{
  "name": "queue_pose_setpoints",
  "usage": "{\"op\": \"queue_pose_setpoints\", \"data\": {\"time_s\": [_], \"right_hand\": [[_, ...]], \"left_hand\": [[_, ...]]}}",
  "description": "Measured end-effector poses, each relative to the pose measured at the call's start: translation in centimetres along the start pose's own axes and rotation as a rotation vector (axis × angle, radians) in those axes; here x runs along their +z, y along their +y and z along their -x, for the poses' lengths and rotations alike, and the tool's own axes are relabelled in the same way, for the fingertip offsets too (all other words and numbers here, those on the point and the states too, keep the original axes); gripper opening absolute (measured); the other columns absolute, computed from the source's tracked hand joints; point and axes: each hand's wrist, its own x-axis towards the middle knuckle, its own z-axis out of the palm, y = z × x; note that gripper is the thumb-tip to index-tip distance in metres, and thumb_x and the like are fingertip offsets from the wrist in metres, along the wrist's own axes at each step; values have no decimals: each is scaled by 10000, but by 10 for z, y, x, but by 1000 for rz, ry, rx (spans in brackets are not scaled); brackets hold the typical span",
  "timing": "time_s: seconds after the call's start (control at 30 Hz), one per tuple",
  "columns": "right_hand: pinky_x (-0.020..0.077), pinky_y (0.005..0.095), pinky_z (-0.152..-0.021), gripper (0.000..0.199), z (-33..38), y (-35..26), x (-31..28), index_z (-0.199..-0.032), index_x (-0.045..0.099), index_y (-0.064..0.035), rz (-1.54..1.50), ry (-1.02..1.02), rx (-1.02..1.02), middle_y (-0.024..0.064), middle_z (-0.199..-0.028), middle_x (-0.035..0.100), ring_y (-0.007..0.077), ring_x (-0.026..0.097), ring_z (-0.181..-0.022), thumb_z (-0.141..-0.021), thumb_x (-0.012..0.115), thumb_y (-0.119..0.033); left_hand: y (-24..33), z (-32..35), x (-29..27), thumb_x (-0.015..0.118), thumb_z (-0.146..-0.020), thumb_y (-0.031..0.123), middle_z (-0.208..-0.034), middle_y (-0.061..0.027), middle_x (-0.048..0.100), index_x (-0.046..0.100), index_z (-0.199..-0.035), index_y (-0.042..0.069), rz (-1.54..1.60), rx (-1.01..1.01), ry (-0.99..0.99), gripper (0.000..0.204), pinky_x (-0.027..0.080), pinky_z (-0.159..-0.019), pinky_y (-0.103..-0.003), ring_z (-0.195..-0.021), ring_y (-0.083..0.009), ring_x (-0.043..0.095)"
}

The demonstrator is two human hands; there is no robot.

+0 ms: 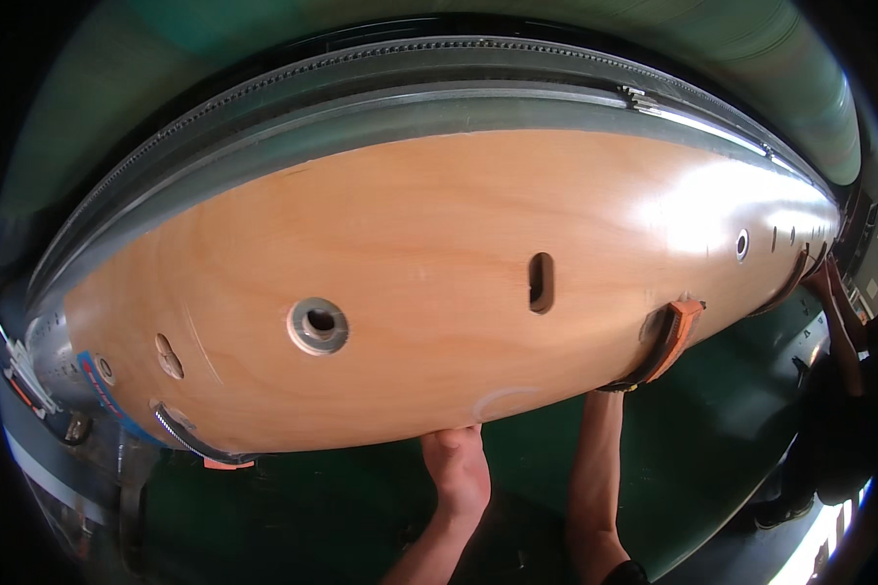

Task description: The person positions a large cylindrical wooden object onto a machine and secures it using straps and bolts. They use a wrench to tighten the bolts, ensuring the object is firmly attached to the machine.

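Observation:
A long, smooth plywood panel [419, 234] with cut holes spans the view in front of me. My left hand [456, 456] comes up from below and meets the panel's near edge around its middle; its fingers are hidden under the wood. Further right, my right hand [607, 398] reaches beneath the same edge, close to a black strap with an orange end [675, 339]. The panel hides those fingers too, so what either hand grips cannot be seen.
Behind the panel runs a grey metal rail [429, 93] with a toothed strip; a large green roller-like surface [595, 24] rises beyond. Another person's arms [837, 302] touch the panel's far right end. A second strap [195, 439] hangs at the left. Dark green surface [312, 507] lies below.

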Motion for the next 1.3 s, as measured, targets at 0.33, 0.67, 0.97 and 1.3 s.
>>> {"op": "queue_pose_setpoints", "data": {"time_s": [0.33, 0.67, 0.97, 1.3], "right_hand": [[450, 315, -973, 380, 8, 18, -7, -1363, 462, -84, -404, -79, 208, 45, -1260, 549, 154, 550, -1098, -1041, 452, -285], [321, 549, -1125, 673, 27, -8, 37, -1392, 455, -34, -1462, -50, 851, 215, -1392, 478, 377, 431, -1298, -997, 309, -558], [457, 272, -868, 187, 1, -9, 18, -1157, 540, -77, 291, 34, 46, 26, -1025, 576, 126, 549, -930, -1020, 517, -202], [413, 364, -1011, 413, -6, -66, 42, -1327, 478, -45, 267, 2, -369, 111, -1331, 510, 233, 508, -1181, -967, 572, -224]], "left_hand": [[11, -2, -5, 587, -869, 636, -1555, -13, 272, 294, -1499, 177, -30, -25, -45, 833, 253, -1127, -510, -1423, -228, 258], [41, -10, -13, 623, -875, 579, -1534, -115, 304, 326, -1466, 74, -112, -79, -48, 832, 242, -1162, -572, -1428, -307, 275], [47, -8, 2, 742, -828, 479, -1481, -95, 380, 346, -1425, 30, -71, -187, -8, 846, 251, -1155, -592, -1404, -274, 338], [31, -15, -15, 707, -876, 381, -1447, -89, 424, 401, -1402, 43, 74, -107, -169, 696, 241, -1153, -559, -1372, -259, 369]]}}
